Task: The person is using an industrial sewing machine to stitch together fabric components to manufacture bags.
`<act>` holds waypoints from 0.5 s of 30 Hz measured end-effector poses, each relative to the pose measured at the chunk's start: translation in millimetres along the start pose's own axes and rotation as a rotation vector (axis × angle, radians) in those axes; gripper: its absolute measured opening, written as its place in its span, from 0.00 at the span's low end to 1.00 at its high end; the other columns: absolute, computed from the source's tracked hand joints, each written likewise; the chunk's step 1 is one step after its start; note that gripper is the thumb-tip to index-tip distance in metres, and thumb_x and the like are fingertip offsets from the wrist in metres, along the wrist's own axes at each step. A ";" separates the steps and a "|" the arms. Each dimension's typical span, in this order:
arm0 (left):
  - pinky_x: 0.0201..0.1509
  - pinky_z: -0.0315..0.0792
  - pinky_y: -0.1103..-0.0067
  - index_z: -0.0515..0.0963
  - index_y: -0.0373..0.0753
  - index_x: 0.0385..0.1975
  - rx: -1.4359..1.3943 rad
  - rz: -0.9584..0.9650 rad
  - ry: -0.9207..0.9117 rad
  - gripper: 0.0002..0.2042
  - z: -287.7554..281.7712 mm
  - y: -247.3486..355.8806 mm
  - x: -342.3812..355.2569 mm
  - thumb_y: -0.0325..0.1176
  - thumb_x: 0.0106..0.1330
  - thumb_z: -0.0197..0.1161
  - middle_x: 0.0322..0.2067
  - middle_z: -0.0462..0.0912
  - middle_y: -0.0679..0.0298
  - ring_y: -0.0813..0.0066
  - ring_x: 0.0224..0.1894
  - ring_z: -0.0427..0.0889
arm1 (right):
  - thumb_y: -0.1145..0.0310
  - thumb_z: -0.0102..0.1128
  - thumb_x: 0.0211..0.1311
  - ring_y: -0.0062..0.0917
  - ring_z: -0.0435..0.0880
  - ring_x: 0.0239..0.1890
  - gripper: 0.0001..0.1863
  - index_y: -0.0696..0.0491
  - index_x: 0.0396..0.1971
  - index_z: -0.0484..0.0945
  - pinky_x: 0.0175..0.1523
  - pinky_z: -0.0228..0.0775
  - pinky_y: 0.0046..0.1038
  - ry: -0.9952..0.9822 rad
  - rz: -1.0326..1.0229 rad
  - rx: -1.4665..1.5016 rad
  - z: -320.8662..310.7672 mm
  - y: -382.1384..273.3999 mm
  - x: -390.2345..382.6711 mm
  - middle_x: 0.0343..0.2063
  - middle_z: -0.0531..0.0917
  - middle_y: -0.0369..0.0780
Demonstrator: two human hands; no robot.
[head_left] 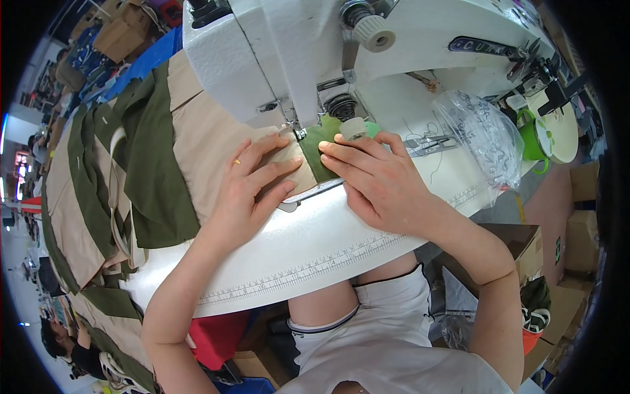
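1. Several olive-green and beige cloth pieces (154,177) lie heaped left of the white metal sewing machine (220,65).
2. Flat beige fabric panel (197,131) reaches from that heap to the machine's silver presser foot (300,132).
3. Left hand (246,187), wearing a gold-coloured ring (237,161), rests in front of the machine; its fingers are extended, pressing the beige panel without clenching.
4. Olive-green fabric strip (317,161) adjoins the panel, just beside the machine's presser foot.
5. Right hand (390,187) lies in front of the machine, fingers extended and unclenched, fingertips on the green strip.
6. White curved surface (262,259), marked with a ruler scale, extends in front of the machine.
7. Crumpled clear plastic bag (482,141) and bright green cup (537,139) sit toward the machine's right end.
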State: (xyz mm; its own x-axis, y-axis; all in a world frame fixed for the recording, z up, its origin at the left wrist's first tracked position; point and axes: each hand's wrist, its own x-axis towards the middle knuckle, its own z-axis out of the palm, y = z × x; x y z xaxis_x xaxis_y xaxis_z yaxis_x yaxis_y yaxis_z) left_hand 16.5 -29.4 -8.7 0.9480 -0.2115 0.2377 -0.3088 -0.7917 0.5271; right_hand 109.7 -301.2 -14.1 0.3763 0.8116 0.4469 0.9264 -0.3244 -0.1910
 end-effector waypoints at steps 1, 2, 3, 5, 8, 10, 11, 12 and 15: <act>0.83 0.53 0.53 0.88 0.45 0.60 -0.001 0.000 0.000 0.18 -0.2 1.0 -0.2 0.33 0.71 0.71 0.69 0.77 0.58 0.57 0.74 0.75 | 0.71 0.63 0.62 0.31 0.77 0.69 0.22 0.56 0.57 0.85 0.70 0.64 0.44 -0.001 0.000 0.000 -1.0 -0.5 -0.7 0.64 0.83 0.39; 0.84 0.53 0.52 0.89 0.46 0.58 -0.027 -0.001 0.014 0.17 -0.9 2.9 -0.8 0.32 0.71 0.71 0.68 0.78 0.59 0.57 0.74 0.75 | 0.71 0.64 0.62 0.31 0.77 0.68 0.22 0.56 0.57 0.85 0.70 0.64 0.44 -0.003 -0.004 0.001 -2.9 -1.4 -1.8 0.63 0.83 0.38; 0.84 0.52 0.52 0.90 0.47 0.57 -0.052 -0.002 0.027 0.16 -1.4 4.1 -1.5 0.32 0.70 0.71 0.67 0.80 0.60 0.57 0.74 0.75 | 0.70 0.65 0.61 0.31 0.77 0.68 0.22 0.56 0.57 0.85 0.71 0.64 0.44 -0.005 -0.009 0.003 -4.2 -1.9 -2.8 0.63 0.83 0.38; 0.84 0.52 0.51 0.91 0.49 0.56 -0.036 0.035 0.005 0.15 -2.7 0.9 -3.2 0.32 0.70 0.72 0.66 0.81 0.61 0.57 0.75 0.75 | 0.70 0.66 0.61 0.31 0.78 0.67 0.22 0.55 0.57 0.85 0.71 0.64 0.44 -0.008 -0.013 0.001 -4.6 -1.4 -3.8 0.62 0.83 0.37; 0.84 0.50 0.49 0.93 0.51 0.53 -0.041 0.065 -0.014 0.13 -1.3 0.1 -2.8 0.32 0.70 0.72 0.64 0.83 0.63 0.56 0.75 0.74 | 0.69 0.67 0.60 0.30 0.78 0.66 0.23 0.55 0.56 0.86 0.70 0.65 0.44 -0.014 -0.012 -0.015 -4.3 -1.3 -5.1 0.61 0.83 0.37; 0.84 0.49 0.49 0.93 0.52 0.52 -0.058 0.053 -0.012 0.13 -1.4 0.2 -2.5 0.32 0.70 0.73 0.63 0.84 0.64 0.55 0.75 0.74 | 0.70 0.67 0.60 0.30 0.78 0.66 0.22 0.55 0.56 0.86 0.70 0.65 0.44 -0.015 -0.011 -0.026 -3.5 -1.3 -5.4 0.61 0.83 0.36; 0.85 0.49 0.48 0.93 0.51 0.52 -0.063 0.047 -0.018 0.13 -1.8 0.1 -2.2 0.32 0.70 0.73 0.63 0.84 0.64 0.55 0.75 0.74 | 0.70 0.67 0.60 0.30 0.78 0.66 0.23 0.55 0.56 0.86 0.70 0.65 0.43 -0.014 -0.010 -0.023 -3.6 -1.1 -5.3 0.61 0.83 0.36; 0.85 0.49 0.48 0.93 0.51 0.52 -0.068 0.041 -0.022 0.13 -2.2 0.2 -2.0 0.33 0.70 0.73 0.63 0.84 0.63 0.55 0.75 0.74 | 0.70 0.67 0.60 0.30 0.78 0.66 0.23 0.55 0.56 0.86 0.70 0.65 0.43 -0.013 -0.010 -0.020 -4.0 -1.1 -5.2 0.61 0.84 0.37; 0.84 0.49 0.49 0.93 0.50 0.51 -0.068 0.023 -0.018 0.12 -2.3 -0.3 -1.0 0.32 0.70 0.73 0.63 0.84 0.63 0.56 0.75 0.74 | 0.71 0.67 0.59 0.30 0.78 0.66 0.23 0.56 0.56 0.86 0.70 0.65 0.43 -0.006 -0.006 -0.024 -4.0 -1.8 -4.1 0.61 0.84 0.37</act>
State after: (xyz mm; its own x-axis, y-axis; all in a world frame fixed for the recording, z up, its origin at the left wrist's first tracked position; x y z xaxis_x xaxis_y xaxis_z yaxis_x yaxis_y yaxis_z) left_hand 15.5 -27.6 -7.2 0.9418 -0.2397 0.2356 -0.3340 -0.7460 0.5762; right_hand 106.6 -305.8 -12.1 0.3709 0.8165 0.4425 0.9286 -0.3313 -0.1671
